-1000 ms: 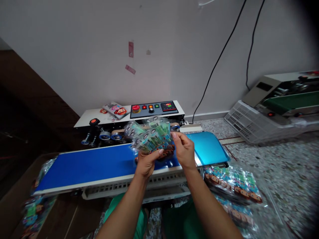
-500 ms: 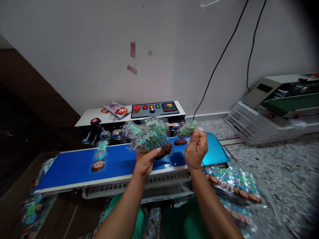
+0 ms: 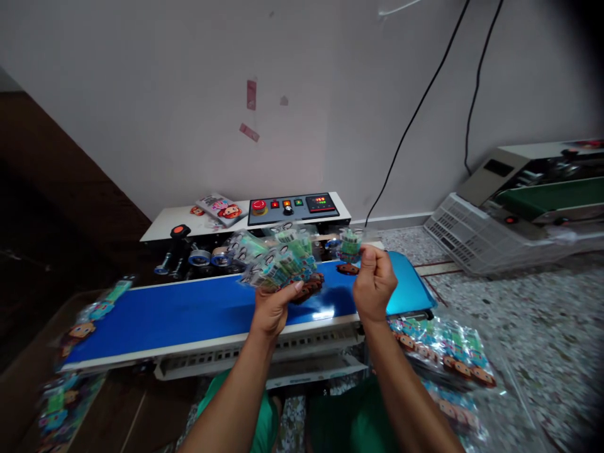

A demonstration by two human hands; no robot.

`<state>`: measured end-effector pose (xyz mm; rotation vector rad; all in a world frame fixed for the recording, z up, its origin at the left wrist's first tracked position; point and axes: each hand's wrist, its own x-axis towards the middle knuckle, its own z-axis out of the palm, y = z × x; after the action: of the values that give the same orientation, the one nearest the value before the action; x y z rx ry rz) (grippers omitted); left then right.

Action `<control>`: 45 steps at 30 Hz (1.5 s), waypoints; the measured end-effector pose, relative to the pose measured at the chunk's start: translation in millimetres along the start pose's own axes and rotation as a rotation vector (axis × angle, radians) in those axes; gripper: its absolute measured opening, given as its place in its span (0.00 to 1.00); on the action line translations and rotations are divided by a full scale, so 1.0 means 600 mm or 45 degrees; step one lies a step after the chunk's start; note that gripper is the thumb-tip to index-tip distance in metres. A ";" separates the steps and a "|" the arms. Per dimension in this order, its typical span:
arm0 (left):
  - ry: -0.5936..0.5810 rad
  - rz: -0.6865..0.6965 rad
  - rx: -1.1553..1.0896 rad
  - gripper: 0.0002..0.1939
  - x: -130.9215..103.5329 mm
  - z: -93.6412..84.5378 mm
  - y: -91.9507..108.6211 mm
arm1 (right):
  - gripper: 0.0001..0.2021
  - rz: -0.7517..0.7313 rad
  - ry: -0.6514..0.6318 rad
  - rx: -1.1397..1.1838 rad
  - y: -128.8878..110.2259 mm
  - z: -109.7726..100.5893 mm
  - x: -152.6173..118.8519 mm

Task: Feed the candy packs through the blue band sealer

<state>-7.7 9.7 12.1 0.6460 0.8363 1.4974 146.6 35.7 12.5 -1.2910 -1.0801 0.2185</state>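
A fanned bundle of clear packets (image 3: 287, 261), with green, blue and brown cartoon prints, is gripped in my left hand (image 3: 274, 305) above the blue conveyor belt (image 3: 189, 311). My right hand (image 3: 375, 283) pinches the edge of a single packet (image 3: 350, 248) near the belt's right part, beside the rollers of the sealing machine (image 3: 297, 211). The brown printed face of that packet hangs at its lower end. Another packet (image 3: 101, 308) lies at the belt's left end, partly over the edge.
A cardboard box (image 3: 136, 402) holding packets stands below left. More packets (image 3: 443, 349) lie in plastic at the lower right. A white crate (image 3: 472, 236) sits under a second machine (image 3: 547, 182) on the right. A black cable (image 3: 419, 107) hangs by the wall.
The packet on the belt has travelled left to its end. The packet in my right hand has turned more upright, and that hand has shifted slightly right. My left hand has barely moved.
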 end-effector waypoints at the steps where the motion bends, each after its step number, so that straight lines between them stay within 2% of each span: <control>1: -0.014 -0.011 0.000 0.30 0.000 -0.001 0.000 | 0.14 0.008 -0.023 0.013 0.001 0.001 -0.001; 9: -0.067 -0.095 0.015 0.17 0.002 -0.007 0.004 | 0.16 0.130 -0.100 0.016 0.010 -0.003 -0.004; 12: -0.025 -0.023 0.011 0.18 0.002 -0.006 0.005 | 0.16 0.104 -0.156 0.019 0.011 -0.001 -0.006; 17: -0.030 -0.051 0.018 0.21 0.001 -0.007 0.006 | 0.17 0.061 -0.124 -0.037 0.009 0.003 -0.007; 20: -0.022 -0.009 0.003 0.26 0.002 -0.010 0.009 | 0.18 0.162 -0.217 -0.044 0.017 0.003 -0.007; 23: -0.046 -0.001 0.001 0.26 0.004 -0.014 0.012 | 0.19 0.291 -0.321 -0.110 0.034 0.002 -0.004; 26: -0.025 -0.009 0.001 0.27 0.006 -0.020 0.013 | 0.19 0.268 -0.377 -0.252 0.050 0.004 0.002; 29: 0.021 0.038 -0.006 0.29 0.008 -0.025 0.014 | 0.19 0.168 -0.296 -0.302 0.053 0.010 0.011; 33: -0.013 0.010 0.002 0.29 0.008 -0.027 0.018 | 0.19 0.072 -0.163 -0.203 0.042 0.015 0.018; 36: -0.024 0.044 -0.020 0.30 0.008 -0.028 0.024 | 0.19 0.053 -0.139 -0.199 0.043 0.008 0.019; 39: -0.035 0.066 -0.020 0.30 0.008 -0.028 0.026 | 0.19 0.104 -0.209 -0.276 0.060 -0.009 0.024; 45: -0.084 0.012 -0.004 0.29 0.004 -0.023 0.019 | 0.17 0.094 -0.319 -0.677 0.105 -0.044 0.049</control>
<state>-26.0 10.5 13.2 0.6941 0.7816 1.4775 207.8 59.0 -22.6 -1.8157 -1.3610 0.1547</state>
